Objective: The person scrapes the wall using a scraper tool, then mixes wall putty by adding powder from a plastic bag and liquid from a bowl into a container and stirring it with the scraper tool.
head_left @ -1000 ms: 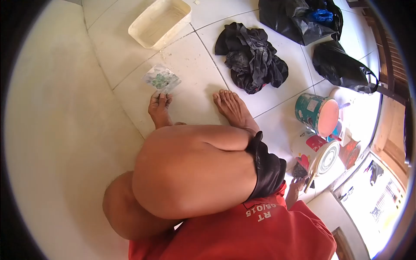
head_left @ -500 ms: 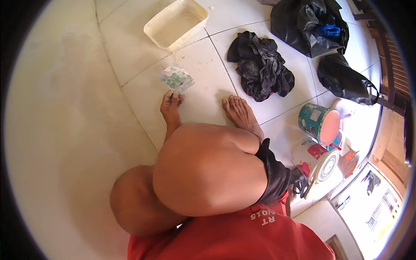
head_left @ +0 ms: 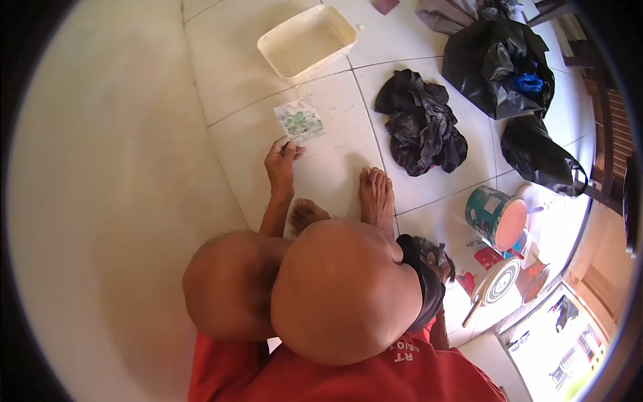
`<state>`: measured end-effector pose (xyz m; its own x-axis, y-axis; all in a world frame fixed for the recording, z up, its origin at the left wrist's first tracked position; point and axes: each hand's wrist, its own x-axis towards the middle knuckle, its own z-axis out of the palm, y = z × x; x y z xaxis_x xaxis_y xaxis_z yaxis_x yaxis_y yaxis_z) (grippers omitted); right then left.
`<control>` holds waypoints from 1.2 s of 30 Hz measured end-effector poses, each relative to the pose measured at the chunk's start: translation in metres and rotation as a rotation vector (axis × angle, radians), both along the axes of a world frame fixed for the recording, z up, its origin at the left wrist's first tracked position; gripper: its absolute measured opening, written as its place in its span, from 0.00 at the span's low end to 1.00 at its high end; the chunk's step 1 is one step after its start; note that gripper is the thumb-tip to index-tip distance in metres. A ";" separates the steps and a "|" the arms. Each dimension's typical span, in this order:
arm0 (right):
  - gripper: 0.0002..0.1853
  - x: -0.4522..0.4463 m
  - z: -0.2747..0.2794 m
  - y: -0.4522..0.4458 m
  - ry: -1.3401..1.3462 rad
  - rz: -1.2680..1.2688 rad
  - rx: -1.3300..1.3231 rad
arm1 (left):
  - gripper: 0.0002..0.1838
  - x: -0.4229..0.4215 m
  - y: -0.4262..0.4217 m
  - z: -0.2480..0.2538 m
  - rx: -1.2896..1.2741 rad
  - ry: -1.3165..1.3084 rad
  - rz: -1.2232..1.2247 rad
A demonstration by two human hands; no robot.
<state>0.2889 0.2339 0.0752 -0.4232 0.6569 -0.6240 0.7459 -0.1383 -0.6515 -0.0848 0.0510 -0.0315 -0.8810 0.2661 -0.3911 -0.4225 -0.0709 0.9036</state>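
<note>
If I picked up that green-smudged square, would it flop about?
Probably not much: the square looks flat, though the left hand grips it only near one corner. It's likely light, since it looks thin.

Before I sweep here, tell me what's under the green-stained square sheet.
White floor tile shows around the green-stained square sheet in the left hand; whatever lies directly beneath is covered.

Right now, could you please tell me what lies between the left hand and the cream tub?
The head view shows the green-marked square sheet, held by the left hand, then a strip of floor tile before the cream tub.
</note>
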 end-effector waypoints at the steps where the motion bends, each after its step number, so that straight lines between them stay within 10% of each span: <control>1: 0.22 -0.004 0.003 0.004 0.020 -0.005 0.007 | 0.16 -0.001 -0.002 -0.001 0.003 0.001 -0.017; 12: 0.26 -0.119 -0.041 0.049 0.031 0.304 0.166 | 0.15 0.003 -0.016 -0.006 0.005 0.011 0.093; 13: 0.26 -0.135 -0.046 0.055 0.117 0.614 0.432 | 0.15 0.003 -0.018 -0.007 0.015 0.021 0.122; 18: 0.19 -0.236 -0.042 0.059 0.529 0.199 -0.219 | 0.15 0.002 -0.021 -0.008 0.026 0.018 0.168; 24: 0.20 -0.323 -0.056 0.067 0.772 -0.068 -0.314 | 0.14 -0.003 -0.028 -0.009 -0.047 0.007 0.157; 36: 0.15 -0.309 -0.080 0.072 0.688 0.185 -0.350 | 0.15 -0.011 -0.023 -0.018 0.030 0.039 0.244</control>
<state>-0.0199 0.3061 -0.0048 -0.8720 0.3526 -0.3396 0.2221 -0.3333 -0.9163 -0.0961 0.0280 -0.0499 -0.9348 0.0543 -0.3509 -0.3546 -0.1932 0.9148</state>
